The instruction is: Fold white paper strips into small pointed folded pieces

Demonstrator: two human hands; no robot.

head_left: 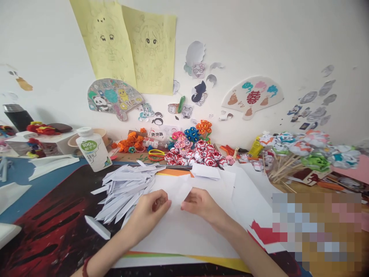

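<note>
A small piece of white paper (184,187) is held up between my two hands, above a larger white sheet (175,240). My right hand (201,204) pinches it at its right side, fingers curled behind it. My left hand (152,206) is curled closed at the other side, thumb and forefinger near the paper's left edge; white against white blurs where that edge lies. To the left of my left hand is a pile of folded white paper strips (123,188). One loose strip (98,227) lies apart from it, nearer my left forearm.
A stack of white slips (206,171) lies behind my hands. A white bottle (93,149) stands at the left back. Red-and-white paper flowers (198,154) line the wall side. Flowers on wooden sticks (300,148) and red paper scraps (268,232) are at the right.
</note>
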